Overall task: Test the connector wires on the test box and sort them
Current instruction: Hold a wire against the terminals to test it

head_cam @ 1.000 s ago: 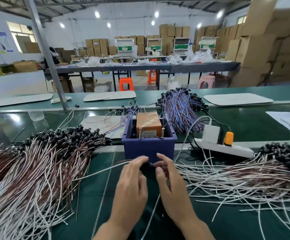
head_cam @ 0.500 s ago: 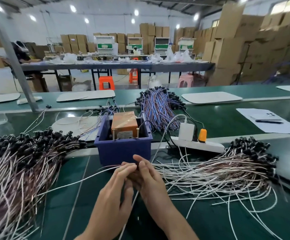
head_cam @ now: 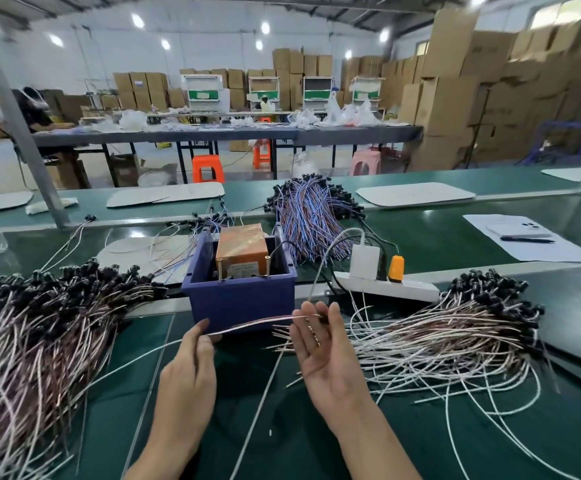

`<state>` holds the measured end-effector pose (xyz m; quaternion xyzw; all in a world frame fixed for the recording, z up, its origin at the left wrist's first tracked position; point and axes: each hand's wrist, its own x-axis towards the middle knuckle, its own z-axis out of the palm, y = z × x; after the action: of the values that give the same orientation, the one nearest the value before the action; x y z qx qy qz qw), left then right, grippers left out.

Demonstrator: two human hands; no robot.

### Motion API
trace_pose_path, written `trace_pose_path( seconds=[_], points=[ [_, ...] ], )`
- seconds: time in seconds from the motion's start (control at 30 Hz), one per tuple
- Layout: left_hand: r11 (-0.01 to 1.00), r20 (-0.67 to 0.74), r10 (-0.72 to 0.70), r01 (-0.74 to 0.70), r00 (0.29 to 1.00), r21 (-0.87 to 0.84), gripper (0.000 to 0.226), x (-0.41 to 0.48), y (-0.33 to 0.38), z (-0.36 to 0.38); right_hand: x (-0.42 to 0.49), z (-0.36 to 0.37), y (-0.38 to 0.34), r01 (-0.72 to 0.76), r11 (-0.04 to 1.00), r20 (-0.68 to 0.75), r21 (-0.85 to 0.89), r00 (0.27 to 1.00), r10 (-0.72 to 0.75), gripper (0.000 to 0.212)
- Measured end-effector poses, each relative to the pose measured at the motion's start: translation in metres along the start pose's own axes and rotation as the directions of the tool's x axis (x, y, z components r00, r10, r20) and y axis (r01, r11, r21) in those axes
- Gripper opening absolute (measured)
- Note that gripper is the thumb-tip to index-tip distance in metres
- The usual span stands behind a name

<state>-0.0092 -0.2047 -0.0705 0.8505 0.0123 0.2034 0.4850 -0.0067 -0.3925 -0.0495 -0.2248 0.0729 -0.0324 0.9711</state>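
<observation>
— Step in hand?
— Seemingly one wire [head_cam: 257,323], somewhere between test and sorting. Pinched by the left hand [head_cam: 192,368] just in front of the blue bin [head_cam: 240,303]; far end laid across the fingertips [head_cam: 334,313] of the right hand [head_cam: 320,348], palm up, fingers straight and spread. No real grip visible there.
— And the test box [head_cam: 242,249]?
— Orange, inside the bin, with two brass posts [head_cam: 220,270] at its near edge. Not touched by the wire.
— Next move?
— Either up to those posts or off to a pile; cannot tell which. Calls for a firmer hold at the right end, and for keeping the slack clear of the loose pile [head_cam: 455,337] just beside the right hand. Bundled pile [head_cam: 39,327] well off to the left.
— Surface and room?
— Green bench mat [head_cam: 420,438], white power strip [head_cam: 386,289] behind the loose pile, blue-and-red bundle [head_cam: 309,220] beyond the bin. Farther back, a long table [head_cam: 212,135], orange stools [head_cam: 207,168], stacked cartons [head_cam: 455,98].
</observation>
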Motion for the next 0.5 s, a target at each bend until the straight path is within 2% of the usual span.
trace_pose_path(
  seconds=[0.17, 0.23, 0.37, 0.5],
  points=[
    [0.999, 0.028, 0.014, -0.013, 1.000, -0.032, 0.025, 0.0012, -0.0035, 0.0015, 0.0000, -0.0038, -0.0015, -0.051, 0.989, -0.003, 0.142, 0.999, 0.052, 0.018],
    [0.999, 0.042, 0.012, -0.011, 0.999, -0.043, 0.022, 0.0018, -0.0045, 0.0019, 0.0007, -0.0063, -0.0016, -0.075, 0.988, 0.008, 0.135, 0.997, 0.075, 0.019],
    [0.996, 0.071, 0.024, -0.018, 0.997, -0.092, 0.025, 0.0029, -0.0022, 0.0020, -0.0020, -0.0088, -0.0014, -0.133, 0.991, 0.093, -0.015, 0.987, 0.134, 0.033],
    [0.974, 0.071, 0.062, -0.045, 0.996, -0.220, 0.025, 0.0019, 0.0010, 0.0008, -0.0083, -0.0057, 0.0037, -0.160, 0.935, 0.198, -0.318, 0.953, 0.230, 0.035]
  ],
)
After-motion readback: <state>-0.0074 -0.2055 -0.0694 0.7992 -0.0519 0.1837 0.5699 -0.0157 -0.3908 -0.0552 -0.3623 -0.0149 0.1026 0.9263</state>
